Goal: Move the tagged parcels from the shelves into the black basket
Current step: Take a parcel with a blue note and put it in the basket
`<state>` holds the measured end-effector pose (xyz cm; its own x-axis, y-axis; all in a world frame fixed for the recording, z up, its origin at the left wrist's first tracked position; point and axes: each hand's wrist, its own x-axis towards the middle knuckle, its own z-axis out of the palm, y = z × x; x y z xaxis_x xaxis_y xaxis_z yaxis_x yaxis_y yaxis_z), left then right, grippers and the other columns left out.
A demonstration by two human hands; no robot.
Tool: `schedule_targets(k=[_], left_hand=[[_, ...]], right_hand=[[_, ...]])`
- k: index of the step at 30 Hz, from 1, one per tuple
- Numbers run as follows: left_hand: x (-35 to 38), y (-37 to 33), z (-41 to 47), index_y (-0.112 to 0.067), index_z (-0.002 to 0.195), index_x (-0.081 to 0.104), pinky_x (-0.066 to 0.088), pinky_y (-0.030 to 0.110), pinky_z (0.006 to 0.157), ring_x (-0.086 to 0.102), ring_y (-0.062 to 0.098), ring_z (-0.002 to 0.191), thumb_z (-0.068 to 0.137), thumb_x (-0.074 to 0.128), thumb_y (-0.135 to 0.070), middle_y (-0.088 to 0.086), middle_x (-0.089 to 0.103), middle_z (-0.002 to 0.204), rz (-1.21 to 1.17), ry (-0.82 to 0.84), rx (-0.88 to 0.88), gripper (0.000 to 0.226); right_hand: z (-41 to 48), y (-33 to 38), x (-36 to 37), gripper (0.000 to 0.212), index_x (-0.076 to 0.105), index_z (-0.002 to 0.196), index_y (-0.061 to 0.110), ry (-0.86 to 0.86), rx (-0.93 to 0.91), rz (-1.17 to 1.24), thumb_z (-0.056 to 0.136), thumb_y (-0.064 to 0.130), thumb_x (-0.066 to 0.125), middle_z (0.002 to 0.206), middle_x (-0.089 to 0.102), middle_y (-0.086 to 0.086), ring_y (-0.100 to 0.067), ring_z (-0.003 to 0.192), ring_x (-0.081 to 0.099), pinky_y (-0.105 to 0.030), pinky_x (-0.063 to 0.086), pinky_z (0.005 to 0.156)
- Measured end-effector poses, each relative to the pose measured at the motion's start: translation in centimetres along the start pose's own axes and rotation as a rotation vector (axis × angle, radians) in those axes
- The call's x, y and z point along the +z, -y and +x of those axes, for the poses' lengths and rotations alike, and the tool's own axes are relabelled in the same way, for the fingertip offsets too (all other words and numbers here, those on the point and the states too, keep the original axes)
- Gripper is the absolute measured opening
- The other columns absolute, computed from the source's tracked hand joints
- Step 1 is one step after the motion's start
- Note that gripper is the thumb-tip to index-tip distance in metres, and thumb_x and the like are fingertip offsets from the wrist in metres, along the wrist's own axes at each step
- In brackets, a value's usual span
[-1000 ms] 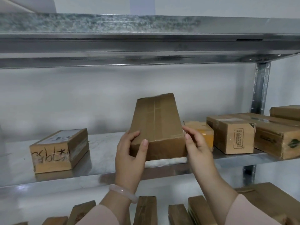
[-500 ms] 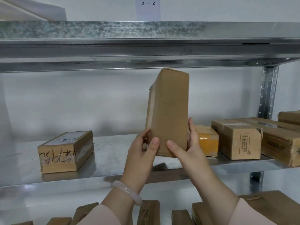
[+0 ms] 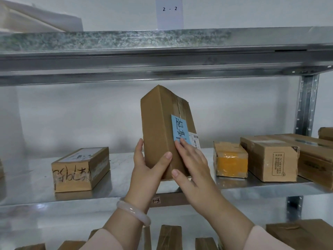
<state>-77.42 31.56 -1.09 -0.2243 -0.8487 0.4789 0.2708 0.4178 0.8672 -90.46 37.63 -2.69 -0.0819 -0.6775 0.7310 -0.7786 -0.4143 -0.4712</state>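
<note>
I hold a tall brown cardboard parcel [image 3: 158, 130] upright in front of the middle metal shelf [image 3: 126, 179]. A blue handwritten tag [image 3: 179, 129] and a white shipping label are on its right face. My left hand [image 3: 147, 168] grips its lower left side, thumb across the front. My right hand [image 3: 192, 165] holds the lower right face, fingers over the bottom of the tag. The black basket is out of view.
A parcel with black handwriting [image 3: 79, 170] lies at the shelf's left. To the right sit a yellow-taped box [image 3: 230, 163] and larger cartons [image 3: 270, 157]. More boxes [image 3: 169, 237] fill the shelf below. A metal shelf [image 3: 162, 56] spans overhead, with a post [image 3: 306, 105] at right.
The parcel has been tipped upright and turned in my hands, so its face with the blue tag now shows. The view has shifted slightly downward.
</note>
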Motion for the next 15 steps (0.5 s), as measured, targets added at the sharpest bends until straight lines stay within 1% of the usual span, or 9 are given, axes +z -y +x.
schedule_targets(k=[1, 2, 5, 7, 9, 10, 12, 14, 15], left_hand=[[-0.1, -0.1, 0.0, -0.043, 0.147, 0.024, 0.057, 0.026, 0.087, 0.066, 0.010, 0.107, 0.061, 0.077, -0.045, 0.000, 0.063, 0.125, 0.006, -0.009, -0.004, 0.101], [-0.3, 0.0, 0.0, -0.043, 0.146, 0.025, 0.058, 0.024, 0.084, 0.066, 0.010, 0.106, 0.064, 0.079, -0.041, 0.000, 0.063, 0.125, 0.001, -0.025, -0.006, 0.097], [-0.9, 0.3, -0.2, -0.048, 0.138, 0.032, 0.057, 0.038, 0.090, 0.068, 0.015, 0.105, 0.081, 0.075, -0.025, 0.002, 0.064, 0.124, -0.013, -0.078, -0.015, 0.075], [-1.6, 0.6, -0.3, -0.046, 0.141, 0.033, 0.055, 0.041, 0.092, 0.068, 0.018, 0.105, 0.088, 0.067, -0.022, 0.003, 0.066, 0.122, -0.046, -0.110, -0.019, 0.067], [-2.3, 0.5, -0.8, -0.047, 0.141, 0.035, 0.054, 0.043, 0.093, 0.068, 0.015, 0.104, 0.093, 0.059, -0.023, -0.001, 0.068, 0.118, -0.097, -0.118, -0.013, 0.059], [-2.8, 0.5, -1.0, -0.047, 0.139, 0.037, 0.054, 0.045, 0.094, 0.068, 0.014, 0.104, 0.095, 0.057, -0.024, -0.004, 0.070, 0.115, -0.122, -0.113, -0.017, 0.054], [-3.9, 0.6, -1.6, -0.047, 0.137, 0.042, 0.053, 0.049, 0.093, 0.068, 0.015, 0.106, 0.094, 0.058, -0.030, -0.008, 0.072, 0.111, -0.172, -0.083, -0.037, 0.049], [-5.2, 0.7, -2.4, -0.044, 0.139, 0.043, 0.053, 0.050, 0.092, 0.065, 0.020, 0.113, 0.082, 0.060, -0.038, -0.006, 0.070, 0.118, -0.191, -0.066, -0.050, 0.060], [-5.8, 0.5, -2.9, -0.043, 0.141, 0.043, 0.052, 0.048, 0.093, 0.064, 0.020, 0.116, 0.077, 0.062, -0.041, -0.005, 0.069, 0.121, -0.169, -0.068, -0.040, 0.067]], right_hand=[[0.0, -0.1, 0.1, 0.061, 0.012, 0.142, 0.056, 0.017, 0.006, 0.007, 0.084, 0.063, 0.028, 0.152, 0.003, 0.036, 0.006, 0.141, -0.006, -0.041, 0.010, 0.120], [0.0, -0.1, 0.1, 0.061, 0.013, 0.142, 0.056, 0.036, 0.012, 0.020, 0.084, 0.063, 0.027, 0.151, 0.004, 0.036, 0.007, 0.141, -0.006, -0.040, 0.010, 0.120], [0.0, -0.2, 0.1, 0.056, 0.020, 0.141, 0.055, 0.065, -0.025, 0.022, 0.086, 0.060, 0.027, 0.152, 0.010, 0.034, 0.007, 0.142, -0.001, -0.039, 0.011, 0.120], [0.1, -0.3, -0.1, 0.052, 0.023, 0.140, 0.055, 0.009, -0.050, -0.007, 0.090, 0.058, 0.032, 0.152, 0.014, 0.032, 0.005, 0.142, 0.004, -0.041, 0.016, 0.119], [0.5, -0.2, -0.6, 0.046, 0.022, 0.137, 0.061, -0.077, 0.015, 0.011, 0.093, 0.061, 0.037, 0.151, 0.010, 0.034, 0.004, 0.141, 0.006, -0.042, 0.023, 0.117], [0.6, -0.1, -0.9, 0.047, 0.021, 0.134, 0.065, -0.090, 0.063, 0.054, 0.090, 0.062, 0.039, 0.150, 0.008, 0.035, 0.003, 0.140, 0.008, -0.040, 0.030, 0.114], [0.6, 0.1, -1.2, 0.055, 0.023, 0.130, 0.071, -0.041, 0.155, 0.193, 0.081, 0.061, 0.046, 0.150, 0.013, 0.031, 0.001, 0.138, 0.019, -0.035, 0.044, 0.103], [-0.1, 0.5, -0.7, 0.060, 0.026, 0.129, 0.071, 0.018, 0.206, 0.344, 0.077, 0.057, 0.053, 0.145, 0.030, 0.022, 0.001, 0.130, 0.036, -0.032, 0.053, 0.093], [-0.5, 0.8, -0.2, 0.062, 0.027, 0.130, 0.070, 0.030, 0.212, 0.387, 0.077, 0.055, 0.055, 0.139, 0.035, 0.024, 0.002, 0.126, 0.041, -0.030, 0.054, 0.090]])
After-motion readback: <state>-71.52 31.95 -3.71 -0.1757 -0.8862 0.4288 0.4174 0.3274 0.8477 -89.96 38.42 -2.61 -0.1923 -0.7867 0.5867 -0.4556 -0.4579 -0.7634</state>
